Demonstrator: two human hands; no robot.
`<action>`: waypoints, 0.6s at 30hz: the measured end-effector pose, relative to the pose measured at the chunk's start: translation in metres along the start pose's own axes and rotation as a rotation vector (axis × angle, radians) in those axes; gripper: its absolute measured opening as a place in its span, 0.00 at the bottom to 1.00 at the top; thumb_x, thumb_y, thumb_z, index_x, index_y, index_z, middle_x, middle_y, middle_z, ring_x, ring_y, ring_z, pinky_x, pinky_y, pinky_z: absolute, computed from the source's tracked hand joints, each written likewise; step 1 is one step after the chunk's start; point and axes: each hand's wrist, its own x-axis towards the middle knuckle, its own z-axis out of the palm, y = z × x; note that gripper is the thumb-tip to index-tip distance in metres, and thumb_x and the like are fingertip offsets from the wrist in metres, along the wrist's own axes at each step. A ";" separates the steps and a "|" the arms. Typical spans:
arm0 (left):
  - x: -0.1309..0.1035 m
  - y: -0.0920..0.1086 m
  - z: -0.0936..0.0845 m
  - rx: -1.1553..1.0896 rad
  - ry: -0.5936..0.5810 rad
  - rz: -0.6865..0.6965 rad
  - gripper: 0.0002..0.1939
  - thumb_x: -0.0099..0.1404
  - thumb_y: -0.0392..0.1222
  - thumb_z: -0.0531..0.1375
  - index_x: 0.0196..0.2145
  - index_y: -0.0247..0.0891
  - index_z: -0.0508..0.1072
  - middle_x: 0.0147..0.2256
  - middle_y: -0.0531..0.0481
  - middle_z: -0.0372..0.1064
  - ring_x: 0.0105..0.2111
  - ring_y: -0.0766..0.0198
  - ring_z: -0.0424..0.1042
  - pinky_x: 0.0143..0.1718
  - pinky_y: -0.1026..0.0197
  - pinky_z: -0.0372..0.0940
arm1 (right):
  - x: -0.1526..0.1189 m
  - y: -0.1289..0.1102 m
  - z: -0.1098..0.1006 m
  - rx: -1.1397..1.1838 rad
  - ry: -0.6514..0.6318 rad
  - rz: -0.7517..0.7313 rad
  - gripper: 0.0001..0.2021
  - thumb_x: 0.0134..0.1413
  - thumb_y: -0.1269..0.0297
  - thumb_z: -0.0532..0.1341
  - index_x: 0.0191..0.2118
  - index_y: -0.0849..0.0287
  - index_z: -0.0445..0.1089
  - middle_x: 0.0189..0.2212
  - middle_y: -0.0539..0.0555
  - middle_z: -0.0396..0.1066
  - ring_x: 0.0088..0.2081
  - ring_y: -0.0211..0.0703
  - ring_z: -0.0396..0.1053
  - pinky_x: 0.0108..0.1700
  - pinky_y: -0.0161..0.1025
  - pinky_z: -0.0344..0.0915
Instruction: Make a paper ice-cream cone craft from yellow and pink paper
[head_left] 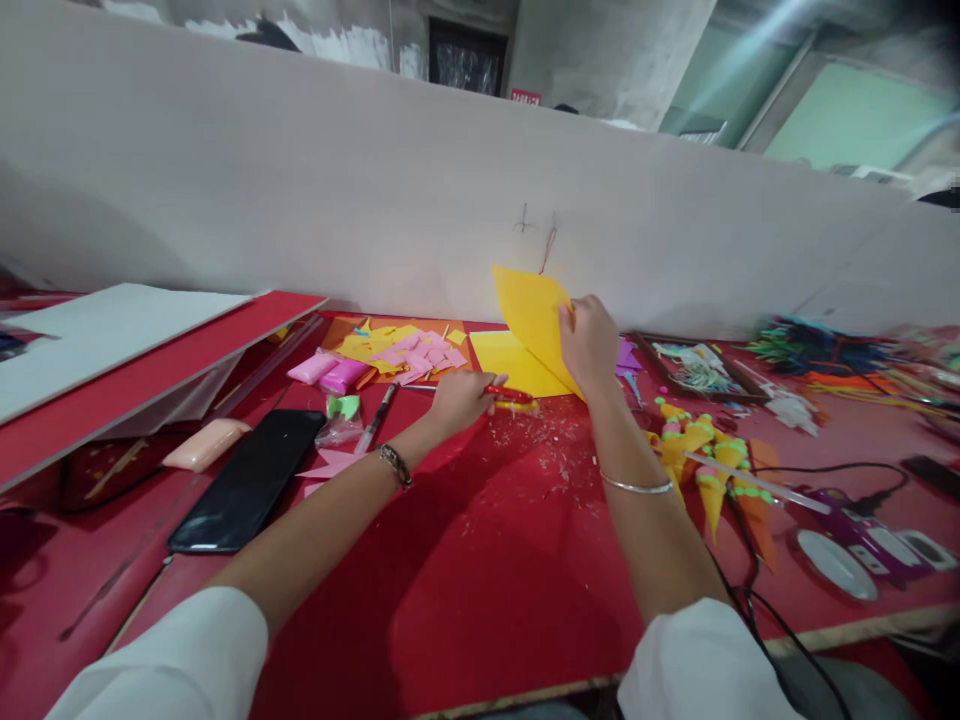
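My right hand (590, 345) is closed on the right edge of a yellow sheet (529, 310), which stands lifted and bent above the table. Beneath it, more yellow paper (510, 362) lies flat near the wall. My left hand (463, 401) is closed round a red-handled tool (511, 394), at the front edge of the flat yellow paper; what kind of tool it is cannot be made out. Small pale scraps (551, 440) are scattered on the red table (487, 560) between my hands.
Pink paper pieces (424, 352), pink packets (341, 373), a pen (377, 418) and a black phone (251, 480) lie left. At right are a tray (694, 368), yellow cone-shaped crafts (709, 480), a purple device (862, 535) and cables. A white wall (337, 190) stands behind.
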 end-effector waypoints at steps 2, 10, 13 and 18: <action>0.014 -0.001 -0.006 0.006 0.061 -0.049 0.21 0.65 0.45 0.43 0.30 0.35 0.73 0.28 0.46 0.72 0.28 0.63 0.69 0.28 0.65 0.56 | -0.002 0.000 -0.012 0.033 0.074 -0.003 0.17 0.59 0.64 0.41 0.37 0.62 0.65 0.35 0.58 0.64 0.37 0.44 0.63 0.38 0.39 0.57; 0.049 0.016 0.004 0.088 0.033 -0.101 0.16 0.63 0.45 0.48 0.41 0.36 0.70 0.33 0.43 0.72 0.33 0.60 0.70 0.33 0.62 0.60 | -0.022 -0.009 -0.038 0.071 0.231 -0.020 0.17 0.59 0.64 0.41 0.47 0.58 0.62 0.39 0.56 0.67 0.40 0.44 0.66 0.38 0.38 0.60; 0.046 0.029 0.031 0.096 -0.055 -0.074 0.12 0.63 0.38 0.49 0.35 0.34 0.72 0.32 0.41 0.72 0.33 0.58 0.70 0.34 0.60 0.61 | -0.027 -0.013 -0.047 0.114 0.272 -0.053 0.18 0.60 0.65 0.41 0.50 0.57 0.60 0.42 0.56 0.67 0.43 0.44 0.65 0.40 0.39 0.61; 0.036 0.044 0.060 0.060 -0.144 -0.028 0.11 0.59 0.31 0.50 0.34 0.31 0.72 0.35 0.38 0.71 0.38 0.55 0.69 0.38 0.57 0.61 | -0.032 -0.019 -0.057 0.183 0.282 -0.105 0.17 0.59 0.66 0.42 0.50 0.57 0.60 0.43 0.55 0.67 0.43 0.43 0.66 0.38 0.37 0.63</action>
